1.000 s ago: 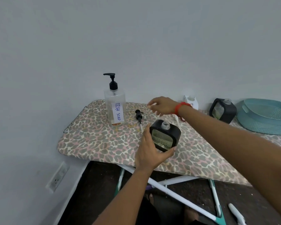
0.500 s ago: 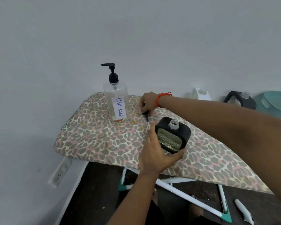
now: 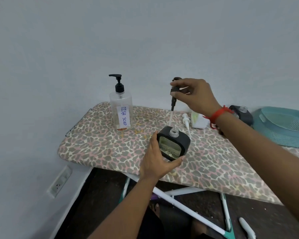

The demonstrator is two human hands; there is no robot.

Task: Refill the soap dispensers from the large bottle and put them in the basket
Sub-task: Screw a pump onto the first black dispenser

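Your left hand (image 3: 155, 163) gripped the black dispenser (image 3: 173, 144) from its left side & bottom, held tilted just above the ironing board (image 3: 97, 145), near its front edge. It was a squat, rounded-square body w/ a clear window showing yellowish liquid, and a clear threaded neck, uncapped. Your right hand (image 3: 195, 95) pinched the black pump (image 3: 174, 94) up in the air, its pale tube hanging down w/ the tip just behind the open neck, not yet in. The large bottle (image 3: 121, 112) stood upright at the board's back left, clear, nearly empty, black pump on, label reading "DISH SOAP". A white pump (image 3: 186, 121) lay on the board beside a white dispenser (image 3: 198, 120). A 2nd black dispenser (image 3: 243, 114), also uncapped, sat just beside the teal basket (image 3: 283, 126) at far right.
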